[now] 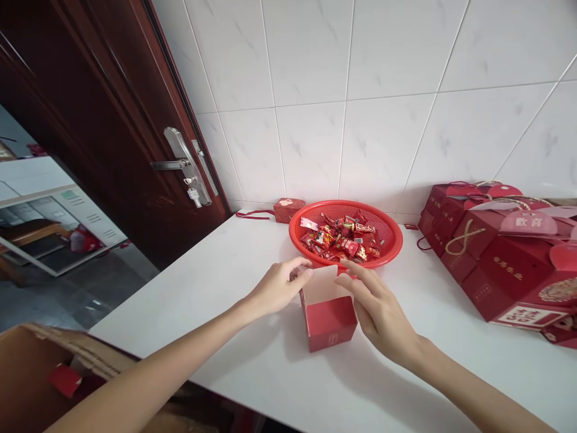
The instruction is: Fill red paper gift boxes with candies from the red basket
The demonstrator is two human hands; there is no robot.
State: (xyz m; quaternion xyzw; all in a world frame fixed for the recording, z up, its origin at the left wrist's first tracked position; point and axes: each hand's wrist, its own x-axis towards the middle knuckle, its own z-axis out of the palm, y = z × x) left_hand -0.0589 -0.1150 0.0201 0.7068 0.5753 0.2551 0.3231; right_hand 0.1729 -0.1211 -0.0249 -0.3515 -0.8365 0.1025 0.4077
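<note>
A small red paper gift box (331,325) stands on the white tabletop, its top open and its pale inside showing. My left hand (280,287) is at the far left edge of the gift box, thumb and fingers curled close together around that edge. My right hand (378,310) reaches over the far right side, with bent fingers at the box's upper edge; its thumb is mostly hidden. Just behind both hands sits a red plastic basket (295,237), holding many red-wrapped candies (342,237).
Several larger red gift boxes (487,264) with cord handles stand on the right. A small closed red box (288,210) with a ribbon rests by the tiled wall (311,138). An open cardboard carton (27,361) is at lower left, below a dark wooden door (112,120).
</note>
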